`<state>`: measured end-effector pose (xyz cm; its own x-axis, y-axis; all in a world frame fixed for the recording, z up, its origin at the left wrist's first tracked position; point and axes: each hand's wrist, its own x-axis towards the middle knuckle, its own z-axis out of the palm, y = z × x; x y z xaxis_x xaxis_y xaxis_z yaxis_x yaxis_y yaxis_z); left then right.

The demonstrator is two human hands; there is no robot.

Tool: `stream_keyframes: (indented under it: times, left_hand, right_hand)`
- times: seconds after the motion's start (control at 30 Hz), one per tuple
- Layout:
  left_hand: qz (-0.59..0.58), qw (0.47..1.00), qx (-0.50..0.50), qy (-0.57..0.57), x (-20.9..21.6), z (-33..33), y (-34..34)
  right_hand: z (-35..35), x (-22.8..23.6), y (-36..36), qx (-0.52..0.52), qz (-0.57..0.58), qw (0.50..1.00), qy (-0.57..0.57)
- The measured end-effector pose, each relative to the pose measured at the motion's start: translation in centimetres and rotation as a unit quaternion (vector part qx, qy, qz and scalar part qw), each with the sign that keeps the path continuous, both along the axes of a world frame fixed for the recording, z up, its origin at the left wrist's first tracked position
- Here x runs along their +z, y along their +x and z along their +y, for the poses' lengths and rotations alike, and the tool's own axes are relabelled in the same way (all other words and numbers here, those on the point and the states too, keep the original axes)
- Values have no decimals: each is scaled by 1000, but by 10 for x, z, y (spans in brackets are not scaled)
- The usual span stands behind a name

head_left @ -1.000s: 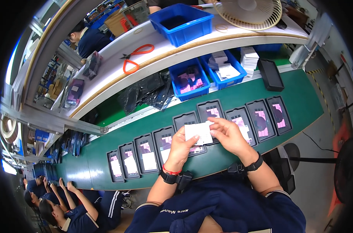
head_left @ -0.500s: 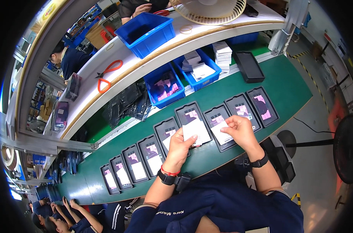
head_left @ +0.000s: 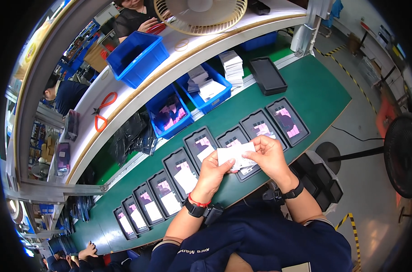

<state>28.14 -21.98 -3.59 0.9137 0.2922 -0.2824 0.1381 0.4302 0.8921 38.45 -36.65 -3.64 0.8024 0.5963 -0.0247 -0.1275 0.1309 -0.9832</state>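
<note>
Over the row of black trays, my left hand [head_left: 213, 171] grips a few white cards [head_left: 229, 154], thumb on top. My right hand [head_left: 270, 157] pinches the right edge of the white cards between thumb and fingers, so the two hands nearly meet. Right below them lies a black tray [head_left: 222, 138] with a pink-and-black piece in it, partly covered by the hands. Just left is another tray [head_left: 189, 138] with a white card [head_left: 206, 153] in its lower part. The two trays to the right, including the end tray [head_left: 305, 131], show pink-and-black pieces.
More filled trays [head_left: 150, 203] run left along the green table [head_left: 326, 86]. Behind stand a blue bin of pink pieces [head_left: 171, 113], a blue bin of white cards [head_left: 209, 90], a white card stack [head_left: 231, 68] and empty trays [head_left: 268, 75]. Red-handled scissors [head_left: 101, 111] lie on the shelf.
My right hand has left the tray below and come together with my left at the white cards. The left hand has moved off the neighbouring tray, baring its card. The whole view has shifted.
</note>
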Motion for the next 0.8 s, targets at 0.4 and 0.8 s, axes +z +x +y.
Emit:
stream_keyframes:
  times: [0.4, 0.8]
  left_hand:
    - [3, 1000, 0, -1, -1, -3, 20]
    - [-5, 999, -39, 0, 7, -13, 35]
  right_hand:
    - [-18, 14, 27, -16, -187, 971, -149]
    - [-17, -2, 27, -42, -31, 999, 2]
